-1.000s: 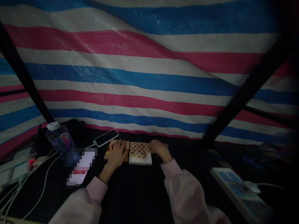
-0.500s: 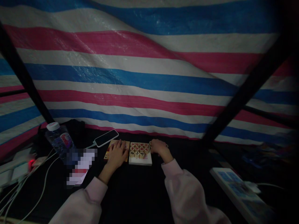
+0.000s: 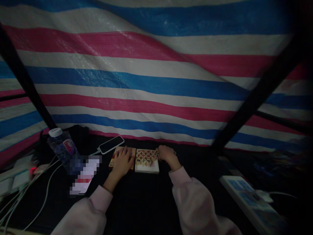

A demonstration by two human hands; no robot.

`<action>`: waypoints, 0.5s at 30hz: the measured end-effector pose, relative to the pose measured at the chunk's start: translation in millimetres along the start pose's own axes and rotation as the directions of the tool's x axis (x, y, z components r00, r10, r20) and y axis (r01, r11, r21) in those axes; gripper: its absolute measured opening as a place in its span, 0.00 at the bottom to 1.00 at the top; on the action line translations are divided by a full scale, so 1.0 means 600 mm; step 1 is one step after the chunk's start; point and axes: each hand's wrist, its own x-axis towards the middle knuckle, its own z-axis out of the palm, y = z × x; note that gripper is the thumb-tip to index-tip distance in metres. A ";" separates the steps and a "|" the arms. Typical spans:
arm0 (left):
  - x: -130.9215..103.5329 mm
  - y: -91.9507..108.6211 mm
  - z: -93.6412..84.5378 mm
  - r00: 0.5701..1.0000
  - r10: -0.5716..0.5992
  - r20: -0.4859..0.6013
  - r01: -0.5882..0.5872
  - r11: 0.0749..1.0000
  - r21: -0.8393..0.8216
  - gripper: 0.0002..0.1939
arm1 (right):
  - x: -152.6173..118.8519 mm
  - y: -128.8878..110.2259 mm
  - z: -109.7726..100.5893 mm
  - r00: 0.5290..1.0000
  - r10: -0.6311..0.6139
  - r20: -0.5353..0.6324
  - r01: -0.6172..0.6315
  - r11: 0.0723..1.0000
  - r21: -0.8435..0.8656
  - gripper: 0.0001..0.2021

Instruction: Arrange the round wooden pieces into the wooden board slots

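My left hand lies flat, fingers apart, on a flat printed box lid in yellow and red. Just right of the lid is a white open box. Several round wooden Chinese chess pieces sit in it in rows, some with red characters and some with black. My right hand is at the box's upper right edge, its fingers curled down and closed. What those fingers hold, if anything, is hidden by the hand. Pale round edges, apparently more pieces, peek out at the right of this hand.
Behind the lid lies a white-edged phone on a cable. At left are a large clear bottle, a lit phone with a blurred screen, and a tangle of white cables. A white box with blue pictures lies at right. Striped sheeting hangs behind.
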 end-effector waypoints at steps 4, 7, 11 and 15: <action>0.001 -0.001 -0.001 1.000 0.007 0.007 -0.007 1.000 -0.008 0.26 | 0.005 0.000 0.005 1.000 -0.010 0.010 0.010 1.000 0.007 0.21; 0.000 -0.001 -0.001 1.000 0.006 0.017 -0.006 1.000 -0.012 0.26 | 0.013 0.004 0.013 0.999 -0.052 0.010 0.052 0.999 0.016 0.18; -0.001 0.000 -0.002 1.000 0.004 0.001 -0.004 1.000 -0.010 0.26 | 0.021 0.009 0.020 0.995 -0.099 0.020 0.098 0.995 0.016 0.16; -0.001 0.000 -0.001 1.000 0.001 0.003 -0.001 1.000 -0.011 0.26 | 0.018 0.007 0.018 0.993 -0.105 0.062 0.103 0.994 0.037 0.16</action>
